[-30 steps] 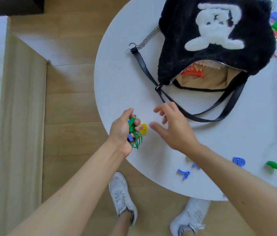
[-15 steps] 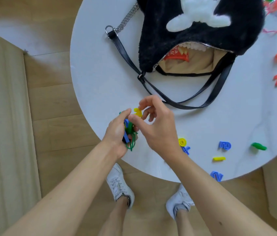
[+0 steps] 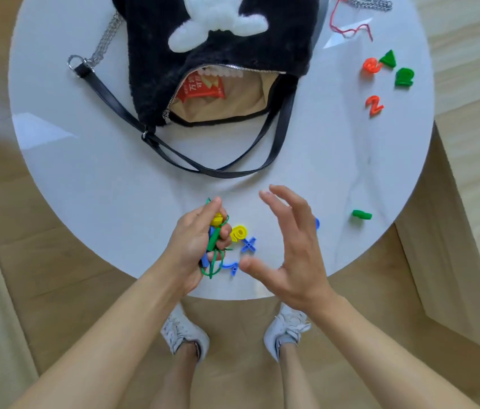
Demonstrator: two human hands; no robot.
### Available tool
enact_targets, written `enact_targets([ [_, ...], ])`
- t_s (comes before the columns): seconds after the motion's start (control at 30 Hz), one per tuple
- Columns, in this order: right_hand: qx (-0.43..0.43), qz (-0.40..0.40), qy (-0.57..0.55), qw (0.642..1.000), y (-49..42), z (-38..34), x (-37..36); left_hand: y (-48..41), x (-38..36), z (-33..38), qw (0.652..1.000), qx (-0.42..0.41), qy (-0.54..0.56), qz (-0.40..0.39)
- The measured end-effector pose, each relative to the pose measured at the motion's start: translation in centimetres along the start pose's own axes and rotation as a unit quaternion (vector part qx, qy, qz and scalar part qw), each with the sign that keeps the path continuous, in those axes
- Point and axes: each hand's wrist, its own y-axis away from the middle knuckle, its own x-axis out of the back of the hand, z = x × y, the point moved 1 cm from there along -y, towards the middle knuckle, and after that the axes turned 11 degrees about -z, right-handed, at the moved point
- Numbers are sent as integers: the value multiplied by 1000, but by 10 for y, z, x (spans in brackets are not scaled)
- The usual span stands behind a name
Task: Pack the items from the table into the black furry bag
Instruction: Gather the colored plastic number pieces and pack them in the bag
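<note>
The black furry bag (image 3: 221, 51) lies unzipped at the back of the round white table (image 3: 91, 178), its tan lining and a red packet (image 3: 201, 89) showing. My left hand (image 3: 197, 246) is shut on a bunch of small plastic pieces: a yellow one, blue ones and a green cord (image 3: 213, 268). My right hand (image 3: 287, 246) hovers open just to the right. Between the hands lie a yellow ring piece (image 3: 239, 232), a blue cross (image 3: 249, 245) and a blue piece (image 3: 230, 267). A blue piece (image 3: 317, 224) peeks from behind the right hand.
The bag's black strap (image 3: 232, 172) loops toward me and a chain (image 3: 106, 39) runs off its left side. At the right lie a green bar (image 3: 362, 215), a red 2 (image 3: 375, 105), a green piece (image 3: 404, 77), another green (image 3: 388, 59) and red piece (image 3: 369, 66), and red string (image 3: 350, 29).
My right hand has passed the yellow piece into my left hand, let go and moved right, fingers spread. The view has shifted to the right along the table.
</note>
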Motion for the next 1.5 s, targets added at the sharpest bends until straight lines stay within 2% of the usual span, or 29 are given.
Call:
enact_targets([
  [0.07,23,-54,99,993,25,31,9,-3,2,-2,997,-5,-61,49],
  [0.17,45,-144,232,961,59,81,13,-3,4,-6,995,-3,-66,74],
  [0.23,46,-175,282,942,68,109,13,-4,6,-11,994,0,-61,89],
  [0.3,46,-170,303,937,64,129,15,-4,6,-18,994,5,-49,102],
  [0.4,57,-121,322,937,45,146,18,-5,6,-31,992,10,-43,114],
  [0.53,112,-71,303,944,15,147,16,-5,1,-41,992,8,-35,121],
  [0.73,179,-81,342,919,5,144,21,-8,-13,-41,991,-1,-38,128],
  [0.93,168,-66,324,929,4,143,21,-13,-34,-42,994,-5,-14,110],
  [1.17,158,-13,319,935,3,133,23,-22,-54,-52,995,12,-1,100],
  [1.4,66,10,240,969,-5,124,32,-22,-69,-54,995,31,4,96],
  [1.5,24,10,162,986,-8,116,37,-26,-74,-54,994,47,9,97],
])
